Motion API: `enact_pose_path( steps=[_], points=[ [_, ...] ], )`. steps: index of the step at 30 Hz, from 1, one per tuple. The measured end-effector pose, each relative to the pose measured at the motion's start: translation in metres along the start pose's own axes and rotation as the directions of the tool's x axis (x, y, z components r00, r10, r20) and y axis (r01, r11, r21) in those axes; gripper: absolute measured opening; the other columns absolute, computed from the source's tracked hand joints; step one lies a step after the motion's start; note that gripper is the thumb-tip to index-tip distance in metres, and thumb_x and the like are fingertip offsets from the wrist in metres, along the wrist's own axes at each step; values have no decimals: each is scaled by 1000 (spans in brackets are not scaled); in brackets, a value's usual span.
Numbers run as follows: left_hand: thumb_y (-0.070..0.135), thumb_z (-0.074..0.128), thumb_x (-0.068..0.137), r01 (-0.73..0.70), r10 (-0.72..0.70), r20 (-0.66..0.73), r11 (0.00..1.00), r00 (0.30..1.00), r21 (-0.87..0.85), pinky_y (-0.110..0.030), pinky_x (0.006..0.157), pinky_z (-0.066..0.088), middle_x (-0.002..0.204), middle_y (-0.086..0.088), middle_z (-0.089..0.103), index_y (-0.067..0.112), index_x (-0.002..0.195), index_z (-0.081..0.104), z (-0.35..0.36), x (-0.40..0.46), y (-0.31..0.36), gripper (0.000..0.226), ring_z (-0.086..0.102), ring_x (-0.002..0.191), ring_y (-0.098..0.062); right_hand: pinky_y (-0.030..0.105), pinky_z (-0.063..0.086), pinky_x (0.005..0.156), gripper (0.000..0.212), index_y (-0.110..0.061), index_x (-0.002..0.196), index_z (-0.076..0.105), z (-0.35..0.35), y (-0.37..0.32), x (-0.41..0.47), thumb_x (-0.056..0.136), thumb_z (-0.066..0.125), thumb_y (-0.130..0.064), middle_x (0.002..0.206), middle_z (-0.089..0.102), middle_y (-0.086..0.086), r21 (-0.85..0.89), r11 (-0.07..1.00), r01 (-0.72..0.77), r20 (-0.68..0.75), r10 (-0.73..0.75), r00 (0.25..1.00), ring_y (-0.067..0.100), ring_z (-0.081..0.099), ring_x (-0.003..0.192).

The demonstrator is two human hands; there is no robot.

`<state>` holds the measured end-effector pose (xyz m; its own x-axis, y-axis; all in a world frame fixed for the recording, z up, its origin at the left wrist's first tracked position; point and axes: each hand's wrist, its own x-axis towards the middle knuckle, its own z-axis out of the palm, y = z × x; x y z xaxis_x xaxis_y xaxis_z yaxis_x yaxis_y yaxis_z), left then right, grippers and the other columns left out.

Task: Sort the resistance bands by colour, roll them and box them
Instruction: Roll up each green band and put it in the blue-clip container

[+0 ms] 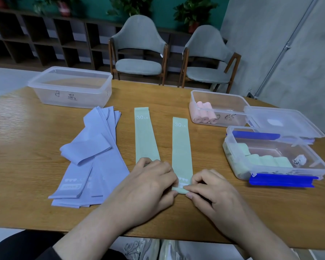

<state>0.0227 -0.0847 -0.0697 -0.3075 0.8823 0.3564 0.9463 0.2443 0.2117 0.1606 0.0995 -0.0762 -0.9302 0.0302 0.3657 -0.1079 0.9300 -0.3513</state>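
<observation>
At the wooden table's near edge, the left hand and right hand pinch the green band's near end; it runs lengthwise away toward two grey chairs.

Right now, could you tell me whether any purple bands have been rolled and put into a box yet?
No, the purple bands all lie flat on the table, unrolled.

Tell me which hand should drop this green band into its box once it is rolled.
Right, probably. The right hand pinches the green band on the side nearest the box of green rolls; the left hand would have to cross over.
</observation>
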Motion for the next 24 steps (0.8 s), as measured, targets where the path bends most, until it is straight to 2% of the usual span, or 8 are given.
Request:
enact_pose_path(
  steps=[5,11,16,24],
  points=[
    [45,46,100,6,-6,-2,1000,1000,-29,-31,97,34,96,17,49,32,96,61,1,-1,-2,20,48,95,-4,25,46,80,22,-27,105,71,0,0,1,98,53,-38,99,57,-19,51,999,-10,0,10,1000,5,54,96],
    [43,45,104,20,-21,-39,999,999,-28,-29,92,36,92,18,46,33,92,63,1,0,-2,24,40,88,-2,14,41,83,21,-27,104,73,2,2,1,93,60,-39,97,57,-19,63,998,-25,-30,27,999,3,53,96],
    [51,50,96,32,-32,-17,999,999,1,-30,95,36,100,18,52,35,104,64,1,0,-2,23,48,97,-5,22,43,80,21,-28,101,73,2,2,2,96,55,-39,97,55,-17,37,999,-31,-37,32,999,6,53,94],
    [46,50,98,15,-16,-36,1000,999,-17,-28,91,33,94,18,49,34,95,66,1,-1,-2,20,43,91,-4,21,44,82,20,-27,103,70,0,0,2,97,55,-38,98,57,-20,81,996,-28,-27,31,999,3,55,96]
  ],
)
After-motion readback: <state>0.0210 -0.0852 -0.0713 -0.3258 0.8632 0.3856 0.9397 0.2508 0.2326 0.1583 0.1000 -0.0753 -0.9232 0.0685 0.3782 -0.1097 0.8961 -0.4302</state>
